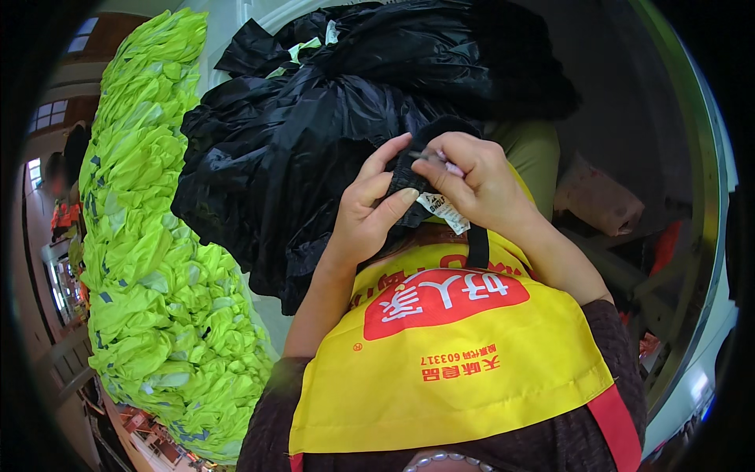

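Note:
A black shiny garment (275,149) lies bunched across my lap and the table edge. My left hand (371,204) pinches its dark ribbed band (403,175) between thumb and forefinger. Close beside it, my right hand (478,177) is closed around a small tool (451,167) with a pale pinkish part and a thin metal tip, perhaps thread snips; the fingers hide most of it. The metal tip is at the ribbed band. A white label (444,211) with dark print hangs from the garment just under my right hand.
A long heap of bright yellow-green garments (157,236) covers the left side. More black fabric (456,55) is piled at the far side on a pale table (228,39). My yellow apron (472,370) fills the near middle. A pale bag-like bundle (598,197) sits low at the right.

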### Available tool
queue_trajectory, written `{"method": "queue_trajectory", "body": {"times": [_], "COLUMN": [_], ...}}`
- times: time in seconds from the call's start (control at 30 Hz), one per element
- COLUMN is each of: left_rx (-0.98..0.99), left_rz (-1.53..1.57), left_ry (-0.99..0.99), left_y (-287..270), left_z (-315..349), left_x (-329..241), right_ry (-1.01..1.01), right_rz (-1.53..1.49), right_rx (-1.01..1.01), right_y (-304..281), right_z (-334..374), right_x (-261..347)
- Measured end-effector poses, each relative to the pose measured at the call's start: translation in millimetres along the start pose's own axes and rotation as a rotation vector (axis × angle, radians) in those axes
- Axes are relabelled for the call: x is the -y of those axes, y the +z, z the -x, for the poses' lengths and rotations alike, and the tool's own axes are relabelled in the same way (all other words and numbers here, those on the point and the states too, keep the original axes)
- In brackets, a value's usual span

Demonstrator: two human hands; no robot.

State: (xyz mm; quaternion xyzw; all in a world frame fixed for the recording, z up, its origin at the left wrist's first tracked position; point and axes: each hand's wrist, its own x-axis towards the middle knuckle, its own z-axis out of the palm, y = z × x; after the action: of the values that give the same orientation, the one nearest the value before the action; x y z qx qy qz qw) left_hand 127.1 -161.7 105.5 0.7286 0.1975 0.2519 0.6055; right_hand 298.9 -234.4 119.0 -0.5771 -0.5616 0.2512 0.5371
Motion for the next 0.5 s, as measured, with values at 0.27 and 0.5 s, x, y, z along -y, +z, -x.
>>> {"method": "queue_trajectory", "body": {"times": [0.27, 0.5], "left_rx": [-0.017, 0.118], "left_rz": [0.384, 0.213], "left_ry": [-0.149, -0.177], "left_y": [-6, -19], "left_z": [4, 0], "left_x": [9, -1], "right_ry": [0.22, 0.251], "right_rz": [0.074, 0.248], "right_rx": [0.006, 0.635], "right_y": [-46, -41], "right_z": [-28, -50], "right_x": [-10, -30]}}
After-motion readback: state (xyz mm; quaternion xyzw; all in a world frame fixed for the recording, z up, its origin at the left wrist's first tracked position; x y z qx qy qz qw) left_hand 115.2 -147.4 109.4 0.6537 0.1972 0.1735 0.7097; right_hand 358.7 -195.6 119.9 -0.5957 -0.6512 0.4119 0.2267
